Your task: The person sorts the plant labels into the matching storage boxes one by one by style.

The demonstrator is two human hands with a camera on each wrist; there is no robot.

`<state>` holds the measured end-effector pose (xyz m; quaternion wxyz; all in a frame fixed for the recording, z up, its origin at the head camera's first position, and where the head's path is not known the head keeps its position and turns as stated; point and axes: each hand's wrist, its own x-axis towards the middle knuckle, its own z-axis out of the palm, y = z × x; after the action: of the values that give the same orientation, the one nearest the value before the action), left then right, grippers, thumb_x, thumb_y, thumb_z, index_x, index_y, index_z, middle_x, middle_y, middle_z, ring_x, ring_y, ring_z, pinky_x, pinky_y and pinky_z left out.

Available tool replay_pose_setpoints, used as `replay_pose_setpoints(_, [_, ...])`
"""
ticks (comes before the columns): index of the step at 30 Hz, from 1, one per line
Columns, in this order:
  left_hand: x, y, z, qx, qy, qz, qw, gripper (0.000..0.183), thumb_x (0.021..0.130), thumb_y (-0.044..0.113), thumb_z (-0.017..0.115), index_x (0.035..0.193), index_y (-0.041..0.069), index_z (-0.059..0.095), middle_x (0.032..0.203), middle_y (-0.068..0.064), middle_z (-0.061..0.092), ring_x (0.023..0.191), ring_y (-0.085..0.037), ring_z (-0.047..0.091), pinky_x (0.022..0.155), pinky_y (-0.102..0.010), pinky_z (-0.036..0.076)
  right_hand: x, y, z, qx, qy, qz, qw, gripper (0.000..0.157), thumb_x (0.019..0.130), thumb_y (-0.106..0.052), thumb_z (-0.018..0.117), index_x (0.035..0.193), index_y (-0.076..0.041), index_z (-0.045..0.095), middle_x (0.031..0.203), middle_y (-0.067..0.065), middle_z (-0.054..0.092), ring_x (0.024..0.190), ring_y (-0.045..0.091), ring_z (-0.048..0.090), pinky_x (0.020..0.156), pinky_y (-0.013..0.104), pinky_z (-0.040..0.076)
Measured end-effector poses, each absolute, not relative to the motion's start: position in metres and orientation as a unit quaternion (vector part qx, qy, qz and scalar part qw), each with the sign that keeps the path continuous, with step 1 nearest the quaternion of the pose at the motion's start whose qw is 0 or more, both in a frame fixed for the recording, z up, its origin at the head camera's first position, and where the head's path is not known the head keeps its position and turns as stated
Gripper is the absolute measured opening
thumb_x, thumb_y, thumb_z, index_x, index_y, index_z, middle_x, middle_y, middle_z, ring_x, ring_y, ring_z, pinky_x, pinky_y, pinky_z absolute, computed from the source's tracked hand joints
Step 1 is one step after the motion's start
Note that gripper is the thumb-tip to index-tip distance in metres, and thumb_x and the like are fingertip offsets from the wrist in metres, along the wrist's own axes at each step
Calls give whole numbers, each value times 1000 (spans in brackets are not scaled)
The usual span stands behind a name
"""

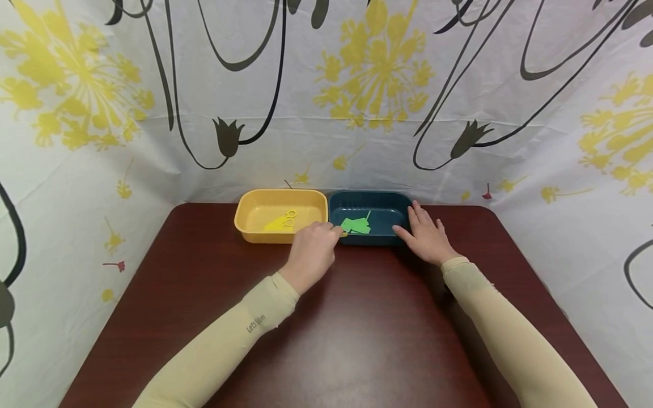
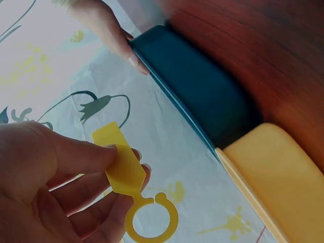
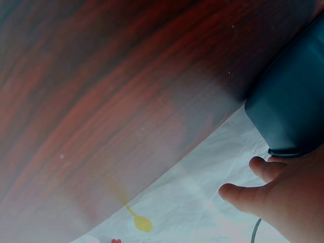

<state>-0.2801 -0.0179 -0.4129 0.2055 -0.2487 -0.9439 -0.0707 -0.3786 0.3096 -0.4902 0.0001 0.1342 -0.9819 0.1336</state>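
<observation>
My left hand point(image 1: 312, 252) pinches a yellow plastic tag with a snap ring point(image 2: 120, 162) between thumb and fingers, above the front edges where two bins meet. In the head view most of that tag is hidden by the hand. Several green tags point(image 1: 357, 225) lie in the left part of the dark blue bin point(image 1: 380, 241). Yellow tags point(image 1: 278, 223) with ring ends lie in the yellow bin point(image 1: 257, 237) on the left. My right hand point(image 1: 427, 238) rests at the right end of the dark blue bin, fingers extended along its rim.
Both bins stand side by side at the far edge of a dark red-brown wooden table point(image 1: 357, 340). Behind and around the table hangs a white cloth point(image 1: 285, 124) printed with yellow and grey flowers.
</observation>
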Motion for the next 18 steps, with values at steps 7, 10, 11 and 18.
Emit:
replay_pose_setpoints(7, [-287,-28,-410,-241,-950,-55,190,32,83,15,81,115,13,76,100,-5,74,78,-18,63,69,-30,56,-380,310,-491,134,-982,135,-4,97,98,-73,32,161,-3,10,169,12,-3,153,36,4,113,70,3])
replay_pose_setpoints(10, [-290,-32,-410,-243,-948,-52,201,27,83,12,78,111,13,76,95,-4,73,77,-19,63,65,-30,55,-380,311,-492,135,-981,137,-3,97,98,-74,31,161,-3,10,169,11,-3,153,36,4,113,71,3])
replay_pose_setpoints(11, [-291,-33,-411,-245,-946,-50,205,26,84,10,76,109,13,76,94,-3,72,76,-19,63,63,-31,54,-380,311,-492,136,-981,140,-3,97,97,-74,31,161,-3,10,169,11,-4,153,36,4,113,71,2])
replay_pose_setpoints(18, [-300,-41,-413,-248,-943,-46,219,24,83,5,73,106,12,77,92,-4,71,73,-21,63,57,-33,52,-380,312,-494,137,-979,152,-8,97,97,-74,30,162,-5,7,169,9,-7,153,38,3,112,70,0])
